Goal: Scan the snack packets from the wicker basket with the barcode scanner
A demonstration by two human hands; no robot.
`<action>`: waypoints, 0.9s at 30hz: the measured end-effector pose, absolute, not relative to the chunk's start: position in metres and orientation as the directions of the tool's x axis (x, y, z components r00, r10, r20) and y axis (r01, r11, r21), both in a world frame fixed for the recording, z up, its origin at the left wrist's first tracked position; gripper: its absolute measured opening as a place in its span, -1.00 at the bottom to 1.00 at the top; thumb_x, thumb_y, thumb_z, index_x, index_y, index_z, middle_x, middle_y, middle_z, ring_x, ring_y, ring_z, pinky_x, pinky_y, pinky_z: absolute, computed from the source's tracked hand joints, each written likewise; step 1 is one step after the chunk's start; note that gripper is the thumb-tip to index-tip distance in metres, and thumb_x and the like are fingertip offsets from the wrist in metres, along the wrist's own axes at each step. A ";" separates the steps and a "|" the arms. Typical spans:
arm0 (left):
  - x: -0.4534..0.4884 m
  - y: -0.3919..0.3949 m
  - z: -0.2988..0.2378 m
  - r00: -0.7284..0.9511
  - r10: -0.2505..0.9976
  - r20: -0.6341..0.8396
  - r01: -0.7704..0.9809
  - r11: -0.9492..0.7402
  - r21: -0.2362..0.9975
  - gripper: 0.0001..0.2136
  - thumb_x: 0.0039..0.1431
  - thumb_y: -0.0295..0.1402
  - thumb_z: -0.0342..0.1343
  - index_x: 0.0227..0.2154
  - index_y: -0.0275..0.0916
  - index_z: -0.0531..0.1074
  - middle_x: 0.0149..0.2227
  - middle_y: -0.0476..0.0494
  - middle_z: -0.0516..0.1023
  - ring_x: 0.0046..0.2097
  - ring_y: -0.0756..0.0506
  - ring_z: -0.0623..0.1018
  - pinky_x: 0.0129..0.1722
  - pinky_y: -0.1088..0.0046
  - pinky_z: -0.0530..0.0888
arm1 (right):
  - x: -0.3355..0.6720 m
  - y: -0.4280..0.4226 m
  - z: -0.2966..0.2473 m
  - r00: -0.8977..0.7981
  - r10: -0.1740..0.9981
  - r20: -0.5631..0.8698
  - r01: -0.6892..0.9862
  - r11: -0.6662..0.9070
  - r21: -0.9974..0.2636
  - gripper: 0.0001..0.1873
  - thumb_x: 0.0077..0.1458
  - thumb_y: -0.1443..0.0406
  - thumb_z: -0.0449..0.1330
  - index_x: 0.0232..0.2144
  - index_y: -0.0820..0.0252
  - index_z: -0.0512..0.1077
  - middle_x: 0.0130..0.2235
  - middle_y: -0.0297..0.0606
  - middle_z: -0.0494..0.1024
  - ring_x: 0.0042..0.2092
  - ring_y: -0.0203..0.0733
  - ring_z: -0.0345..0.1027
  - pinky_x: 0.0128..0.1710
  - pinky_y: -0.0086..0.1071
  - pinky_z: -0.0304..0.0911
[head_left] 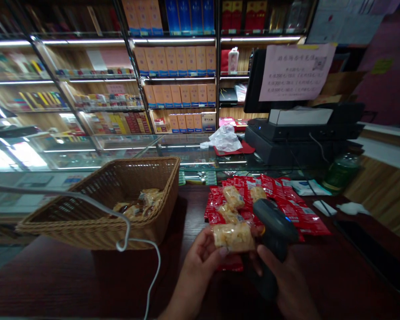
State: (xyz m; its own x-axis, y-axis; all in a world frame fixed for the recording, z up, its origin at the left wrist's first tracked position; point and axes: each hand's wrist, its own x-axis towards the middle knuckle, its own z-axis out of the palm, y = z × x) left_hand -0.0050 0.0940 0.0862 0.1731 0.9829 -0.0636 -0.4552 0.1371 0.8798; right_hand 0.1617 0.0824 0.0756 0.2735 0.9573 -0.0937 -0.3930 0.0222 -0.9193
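Between the thumb and fingers of my left hand (200, 258) is a clear-wrapped pale snack pack (235, 237), held level above the dark counter. My right hand (283, 275) is closed round the handle of a dark grey barcode scanner (276, 222), whose head stands just right of the snack pack. A small blue light glows on the scanner. Behind them, several similar clear-wrapped snacks (233, 197) lie on a spread of red packets (302, 213). At left stands a wicker basket (163, 222) with a few wrapped snacks (150, 200) in its bottom.
A white cable (158, 262) runs across the basket's front and down the counter. Behind the counter are a glass display case (186, 153) and stocked shelves. At right stand a monitor (256, 84), a black till (270, 144), a green bottle (342, 171) and a dark flat object (373, 253).
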 end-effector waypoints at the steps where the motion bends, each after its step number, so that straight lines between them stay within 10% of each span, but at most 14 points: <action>1: -0.009 0.096 0.089 0.150 0.987 -0.053 -0.416 0.112 0.902 -0.61 0.02 -0.29 0.37 -0.05 -0.17 0.51 -0.02 -0.18 0.62 0.00 -0.22 0.59 -0.05 0.35 0.52 | 0.164 0.083 0.076 0.265 0.962 -0.062 -0.368 0.042 -0.929 -0.42 -0.19 -0.02 0.51 -0.21 0.20 0.52 -0.54 -0.37 0.50 -0.58 -0.37 0.21 -0.57 -0.53 0.14; 8: -0.023 0.100 0.105 0.291 0.956 -0.026 -0.170 0.078 0.982 -0.57 -0.04 -0.23 0.39 -0.06 -0.18 0.55 -0.09 -0.14 0.61 -0.09 -0.16 0.57 -0.11 0.41 0.49 | 0.170 0.085 0.079 0.200 0.979 0.034 -0.234 0.081 -0.969 -0.51 -0.19 0.05 0.50 -0.26 0.22 0.57 -0.60 -0.36 0.46 -0.62 -0.36 0.19 -0.63 -0.53 0.12; 14: -0.011 0.103 0.091 0.269 0.962 -0.043 -0.348 0.138 0.927 -0.51 -0.19 -0.26 0.51 -0.16 -0.18 0.48 -0.32 -0.01 0.55 -0.27 0.00 0.53 -0.26 0.55 0.43 | 0.154 0.074 0.076 0.245 0.966 -0.088 -0.283 -0.016 -0.959 -0.41 -0.35 0.11 0.57 -0.25 0.23 0.54 -0.59 -0.31 0.55 -0.63 -0.32 0.25 -0.66 -0.53 0.15; 21: -0.003 0.087 0.076 0.438 0.898 -0.050 -0.496 0.288 0.819 -0.42 -0.25 -0.35 0.54 -0.08 -0.16 0.50 -0.15 -0.15 0.64 -0.15 -0.14 0.62 -0.15 0.39 0.53 | 0.159 0.079 0.071 0.274 0.939 -0.206 -0.447 -0.066 -0.892 -0.41 -0.36 -0.02 0.56 -0.38 0.20 0.47 -0.52 -0.33 0.54 -0.53 -0.24 0.34 -0.53 -0.43 0.32; 27: 0.003 0.080 0.071 0.150 0.972 -0.182 -0.540 0.235 0.808 -0.66 -0.19 -0.24 0.50 -0.33 -0.26 0.62 -0.40 -0.11 0.68 -0.41 -0.03 0.61 -0.36 0.51 0.55 | 0.158 0.076 0.066 0.277 0.937 -0.211 -0.457 -0.065 -0.887 -0.38 -0.33 -0.04 0.55 -0.31 0.18 0.45 -0.55 -0.42 0.50 -0.53 -0.26 0.30 -0.51 -0.44 0.30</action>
State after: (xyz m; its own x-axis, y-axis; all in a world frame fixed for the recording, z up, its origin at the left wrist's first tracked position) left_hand 0.0027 0.0799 0.0708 0.1502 0.9718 -0.1819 -0.5398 0.2347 0.8084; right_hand 0.1584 0.0756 0.0663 0.2769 0.9374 -0.2111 -0.4573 -0.0647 -0.8870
